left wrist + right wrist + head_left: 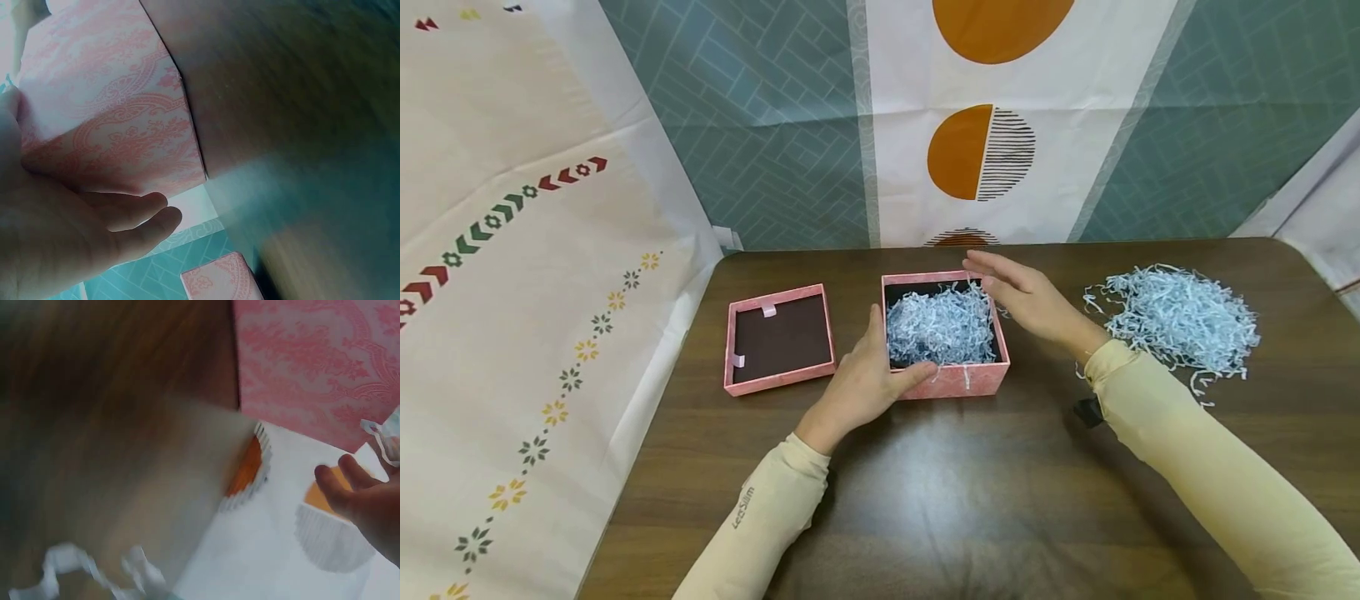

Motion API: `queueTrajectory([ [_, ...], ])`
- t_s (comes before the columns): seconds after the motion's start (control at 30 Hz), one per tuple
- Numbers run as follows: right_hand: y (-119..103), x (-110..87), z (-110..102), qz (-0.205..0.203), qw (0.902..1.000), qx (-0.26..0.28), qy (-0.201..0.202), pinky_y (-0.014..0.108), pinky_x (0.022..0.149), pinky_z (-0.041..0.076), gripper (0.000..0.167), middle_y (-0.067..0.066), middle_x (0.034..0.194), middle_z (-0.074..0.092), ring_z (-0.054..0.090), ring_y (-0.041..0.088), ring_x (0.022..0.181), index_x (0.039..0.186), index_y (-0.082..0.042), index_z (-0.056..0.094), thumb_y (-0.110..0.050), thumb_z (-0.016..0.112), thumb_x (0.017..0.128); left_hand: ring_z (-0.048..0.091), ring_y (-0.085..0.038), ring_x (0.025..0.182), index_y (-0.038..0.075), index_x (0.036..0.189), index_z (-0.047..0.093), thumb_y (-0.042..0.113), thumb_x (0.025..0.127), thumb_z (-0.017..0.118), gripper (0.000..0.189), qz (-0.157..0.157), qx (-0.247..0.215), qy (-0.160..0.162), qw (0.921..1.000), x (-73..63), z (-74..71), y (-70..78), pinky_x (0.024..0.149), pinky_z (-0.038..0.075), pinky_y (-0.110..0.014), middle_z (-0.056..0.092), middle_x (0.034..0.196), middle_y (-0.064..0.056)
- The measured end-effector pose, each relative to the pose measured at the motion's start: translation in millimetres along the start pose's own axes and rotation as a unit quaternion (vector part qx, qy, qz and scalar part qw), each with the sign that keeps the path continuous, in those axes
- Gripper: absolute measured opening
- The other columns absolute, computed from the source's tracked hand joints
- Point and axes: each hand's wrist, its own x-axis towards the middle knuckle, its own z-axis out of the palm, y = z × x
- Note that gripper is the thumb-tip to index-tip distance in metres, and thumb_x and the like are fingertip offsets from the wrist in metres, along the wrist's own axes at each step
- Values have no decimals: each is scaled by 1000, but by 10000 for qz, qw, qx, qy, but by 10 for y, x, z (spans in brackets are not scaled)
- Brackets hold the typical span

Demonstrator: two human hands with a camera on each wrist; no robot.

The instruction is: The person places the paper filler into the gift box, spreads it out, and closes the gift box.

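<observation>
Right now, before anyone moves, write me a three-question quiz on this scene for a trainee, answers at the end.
1. Multiple choice: what lies inside the open pink box?
A) Smooth stones
B) Pale blue shredded strips
C) A folded towel

2. True or false: the shallow pink lid lies to the left of the box, its dark inside facing up.

3. Short answer: which of the person's hands is at the box's near left corner?

Key:
1. B
2. True
3. The left hand
</observation>
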Motion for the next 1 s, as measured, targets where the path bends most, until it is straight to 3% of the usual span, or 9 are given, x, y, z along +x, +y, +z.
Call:
queueTrajectory([
  [0.1, -72, -75, -11, -318, 9965, -773, -61, 55, 112, 31, 48, 7, 147, 54, 42, 27, 140, 155, -15, 43, -23, 49, 108, 27, -35, 146, 8, 162, -7, 66, 88, 67, 119, -7, 13, -9, 10000, -3, -6, -4, 112, 30, -54, 10, 167, -13],
  [0.2, -159, -169, -58, -387, 9908, -1298, -18, 56, 110, 33, 46, 8, 143, 57, 47, 29, 135, 153, -12, 46, -21, 50, 108, 27, -34, 147, 9, 162, -7, 68, 87, 65, 119, -5, 40, -13, 10000, -8, -15, -5, 113, 30, -54, 11, 167, -13],
  [0.33, -310, -250, -115, 15, 9841, -1761, 218, 58, 108, 35, 46, 13, 148, 52, 50, 35, 131, 151, -7, 47, -18, 48, 107, 29, -34, 146, 8, 162, -7, 69, 88, 64, 120, -6, 92, 10, 10000, -16, -36, -5, 113, 31, -53, 12, 167, -13],
  [0.4, -380, -266, -122, 393, 9832, -1775, 189, 58, 103, 40, 46, 18, 143, 55, 55, 37, 125, 150, -5, 47, -16, 48, 106, 29, -34, 146, 7, 161, -7, 69, 88, 63, 119, -19, 120, 26, 9999, -17, -44, -6, 112, 31, -52, 12, 166, -14],
  [0.53, -469, -272, -75, 1027, 9870, -1235, 58, 45, 79, 53, 41, 23, 109, 66, 63, 37, 94, 143, 1, 53, -13, 50, 105, 27, -34, 147, 7, 161, -8, 68, 88, 64, 119, -47, 97, -18, 9999, -20, -47, -14, 113, 30, -53, 11, 167, -14],
  [0.63, -514, -218, 1, 973, 9918, -812, 171, 35, 66, 55, 36, 19, 95, 67, 62, 31, 79, 137, 2, 59, -9, 53, 103, 28, -35, 146, 7, 161, -7, 67, 89, 65, 118, -47, 57, -23, 10000, -17, -46, -19, 113, 30, -53, 11, 167, -14],
  [0.7, -547, -156, 58, 711, 9938, -849, 134, 33, 67, 53, 35, 17, 99, 69, 61, 26, 79, 136, 1, 61, -8, 55, 102, 30, -35, 145, 7, 162, -7, 66, 88, 65, 118, -49, 59, 15, 10000, -13, -46, -18, 112, 32, -53, 12, 166, -14],
  [0.83, -609, -69, 143, 164, 9865, -1526, -569, 36, 70, 50, 36, 13, 106, 72, 61, 21, 79, 136, 0, 62, -7, 59, 101, 32, -37, 144, 5, 161, -6, 65, 90, 65, 117, 5, 75, -2, 10000, -7, -38, -5, 111, 33, -55, 13, 166, -16],
  [1.0, -728, -94, 173, -400, 9462, -2607, -1877, 44, 80, 55, 41, 10, 115, 72, 69, 24, 94, 136, -5, 64, -2, 65, 95, 33, -39, 143, 4, 161, -7, 65, 90, 64, 117, 102, 65, -32, 9999, -1, -28, 7, 110, 33, -57, 14, 166, -18],
])
